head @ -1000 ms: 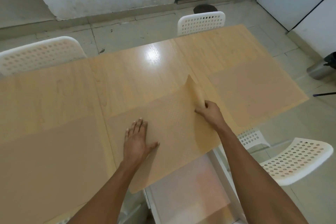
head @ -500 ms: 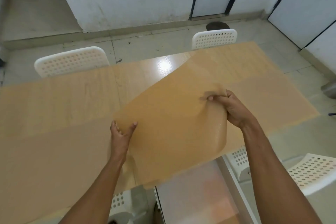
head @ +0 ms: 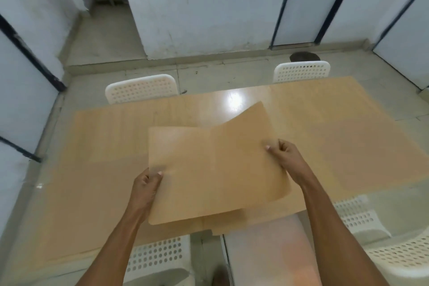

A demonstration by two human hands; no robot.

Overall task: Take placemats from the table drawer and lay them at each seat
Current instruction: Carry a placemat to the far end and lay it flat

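Observation:
I hold tan placemats [head: 209, 169] lifted above the wooden table [head: 111, 127], near its front edge. They fan apart at the back, so at least two sheets show, and another edge peeks out underneath at the front. My left hand [head: 146, 186] pinches the left edge. My right hand [head: 284, 154] grips the right side with the thumb on top. The open table drawer [head: 262, 255], pale and flat, sticks out below the table's front edge between my forearms. Other tan placemats lie flat on the table at the left front [head: 88, 204] and at the right [head: 362, 153].
Two white perforated chairs stand at the far side of the table [head: 141, 88] [head: 301, 71]. Another white chair [head: 160, 260] sits below my left arm, and more stand at the right [head: 399, 255]. White walls and doors lie beyond, with tiled floor around the table.
The placemat went from lying flat under my palms to being lifted in both hands. My view has tilted up, showing more of the room.

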